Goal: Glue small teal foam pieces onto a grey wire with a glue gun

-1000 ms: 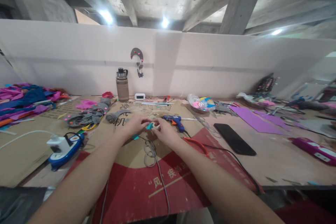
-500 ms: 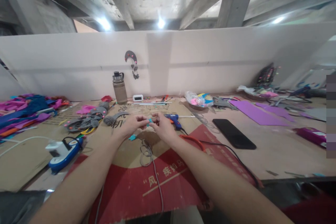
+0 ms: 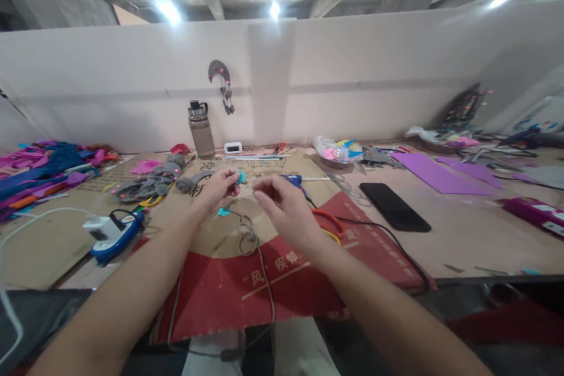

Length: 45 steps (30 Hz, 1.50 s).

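Observation:
Between the thumb and fingers of my left hand (image 3: 222,186) is a small turquoise star-like cutout (image 3: 241,177), pinched near its edge. My right hand (image 3: 284,205) hovers just right of it, fingers loosely curled, thumb apart, with nothing visible in them. A second turquoise cutout (image 3: 223,211) lies on the cardboard (image 3: 220,282) below my left hand, by the end of a thin grey cord (image 3: 261,255). That cord is looped and trails toward the front edge. Partly hidden behind my right hand lies a blue glue gun (image 3: 300,183).
Orange-handled scissors (image 3: 328,217) and a black phone (image 3: 393,207) lie to the right, near purple sheets (image 3: 440,173). A bottle (image 3: 201,131) and small white clock (image 3: 232,148) stand behind. On the left are a blue power strip (image 3: 117,241), grey felt pieces (image 3: 152,185) and coloured fabric (image 3: 53,173).
My hands have come apart; the right has drawn back to the right. The turquoise cutout, previously between both hands, stays in my left. The camera view has tilted down slightly.

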Motion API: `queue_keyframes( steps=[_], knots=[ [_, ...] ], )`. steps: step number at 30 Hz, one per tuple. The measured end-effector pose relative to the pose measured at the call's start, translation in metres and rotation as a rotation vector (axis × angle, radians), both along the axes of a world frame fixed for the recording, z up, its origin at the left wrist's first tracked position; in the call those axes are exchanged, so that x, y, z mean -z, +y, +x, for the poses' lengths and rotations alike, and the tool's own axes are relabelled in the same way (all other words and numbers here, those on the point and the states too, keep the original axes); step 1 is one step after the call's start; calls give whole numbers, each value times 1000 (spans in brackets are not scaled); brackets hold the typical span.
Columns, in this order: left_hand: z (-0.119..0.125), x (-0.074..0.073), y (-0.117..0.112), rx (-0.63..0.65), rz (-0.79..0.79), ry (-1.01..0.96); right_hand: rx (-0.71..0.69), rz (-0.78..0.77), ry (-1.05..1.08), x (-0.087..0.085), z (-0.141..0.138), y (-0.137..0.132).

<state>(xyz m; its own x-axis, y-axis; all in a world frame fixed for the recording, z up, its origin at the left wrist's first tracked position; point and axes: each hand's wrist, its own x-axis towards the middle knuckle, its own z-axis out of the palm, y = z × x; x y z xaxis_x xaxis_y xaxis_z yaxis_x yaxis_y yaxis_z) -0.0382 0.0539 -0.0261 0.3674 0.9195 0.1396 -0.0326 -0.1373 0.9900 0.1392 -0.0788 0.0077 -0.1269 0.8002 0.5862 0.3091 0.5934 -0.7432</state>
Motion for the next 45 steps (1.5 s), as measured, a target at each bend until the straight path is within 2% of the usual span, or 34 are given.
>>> queue_keyframes(
  steps=[2, 4, 5, 6, 8, 10, 12, 17, 19, 20, 22, 24, 26, 28, 32, 35, 37, 40, 42, 45],
  knots=[
    [0, 2, 1, -9, -3, -14, -166, -49, -123, 1, 3, -46],
    [0, 2, 1, -23, -6, -36, -365, -140, -251, 12, 10, -85],
    [0, 1, 2, -26, -7, -49, -414, -157, -279, 19, 15, -99],
    [1, 1, 1, -28, -8, -59, -396, -184, -308, 25, 20, -108],
    [3, 0, 1, -38, -10, -75, -270, -171, -291, 32, 30, -111],
    [3, -2, 1, -73, -6, -103, -118, -160, -283, 31, 34, -96],
    [1, -7, 1, -123, 9, -159, -18, -168, -332, 26, 28, -70],
    [-22, -25, 10, -277, 24, -420, 103, -105, -753, 25, -13, 0],
    [-33, -31, 15, -325, 7, -508, 80, -148, -935, 30, -24, 22],
    [-37, -33, 16, -342, 1, -544, 85, -197, -957, 32, -27, 31],
    [-40, -35, 17, -341, -14, -570, 116, -256, -843, 35, -27, 47],
    [-38, -35, 14, -292, -42, -532, 164, -245, -611, 38, -23, 59],
    [-32, -33, 10, -228, -66, -453, 187, -237, -414, 40, -18, 67],
    [-26, -32, 6, -209, -72, -396, 164, -237, -370, 40, -14, 70],
    [-21, -29, 4, -234, -97, -332, 38, -273, -668, 25, -7, 65],
    [-21, -27, 4, -213, -87, -275, 99, -230, -726, 10, -7, 62],
    [-20, -26, 3, -183, -71, -235, 129, -197, -703, 7, -12, 61],
    [-15, -26, -1, -140, -64, -187, 103, -180, -810, 18, -25, 63],
    [-12, -26, -4, -118, -70, -153, 145, -198, -890, 30, -31, 68],
    [-8, -25, -8, -73, -69, -108, 175, -238, -725, 44, -30, 78]
  ],
)
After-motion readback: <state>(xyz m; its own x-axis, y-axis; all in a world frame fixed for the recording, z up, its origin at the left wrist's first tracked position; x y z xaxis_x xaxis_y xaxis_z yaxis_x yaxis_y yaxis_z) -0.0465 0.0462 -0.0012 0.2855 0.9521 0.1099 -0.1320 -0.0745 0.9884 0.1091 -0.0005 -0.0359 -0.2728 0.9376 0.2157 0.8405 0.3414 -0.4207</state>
